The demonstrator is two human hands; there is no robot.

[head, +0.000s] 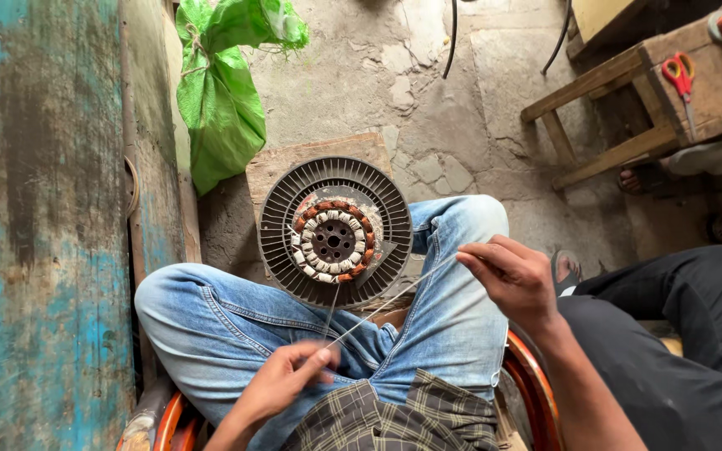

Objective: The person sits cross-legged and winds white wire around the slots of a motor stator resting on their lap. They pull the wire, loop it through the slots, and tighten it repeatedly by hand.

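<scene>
1. Far beyond the left hand (282, 380) and the right hand (511, 280) lies a grey concrete floor (428, 100), cracked and patched.
2. Left of the left hand stands a worn panel (35, 209), its blue paint peeling to rusty brown.
3. Beyond the left hand, up against that panel, leans a tied green plastic sack (219, 108).
4. Just right of the sack, a flat wooden board (294, 163) rests on the floor.
5. Well beyond the right hand and to its right stands a rough wooden bench (612, 83), with red-handled scissors (680, 75) on top.
6. Thin black cables (453, 38) hang at the far edge.
7. Below the right hand curves an orange seat rim (536, 376).
8. The light is soft, even daylight.
</scene>
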